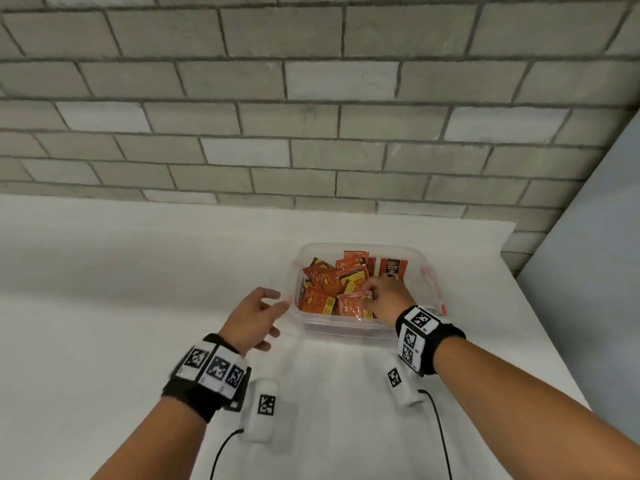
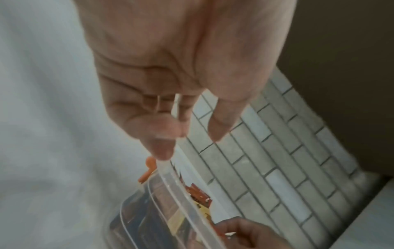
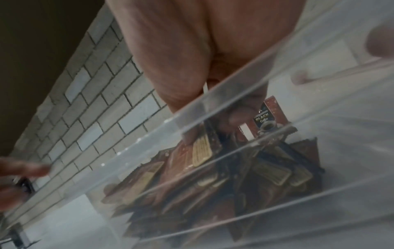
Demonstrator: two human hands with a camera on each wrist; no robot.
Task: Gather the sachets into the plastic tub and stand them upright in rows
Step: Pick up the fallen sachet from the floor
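A clear plastic tub (image 1: pixel 341 328) stands on the white table, holding a loose jumble of orange-red sachets (image 1: pixel 322 277). One dark "Black Coffee" sachet (image 1: pixel 393 266) stands upright against the back right wall, also seen in the right wrist view (image 3: pixel 265 119). My right hand (image 1: pixel 369 297) reaches down into the tub's near side and pinches an orange sachet (image 1: pixel 349 304); its fingers (image 3: pixel 236 116) lie behind the tub rim (image 3: pixel 213 101). My left hand (image 1: pixel 278 313) hovers open at the tub's left rim (image 2: pixel 181 193), holding nothing.
A grey brick wall (image 1: pixel 311 116) runs behind the table. The table's right edge (image 1: pixel 554 341) lies close to the tub. Orange latches (image 1: pixel 437 289) stick out from the tub's sides. White marker pods (image 1: pixel 263 410) with black cables hang by both wrists.
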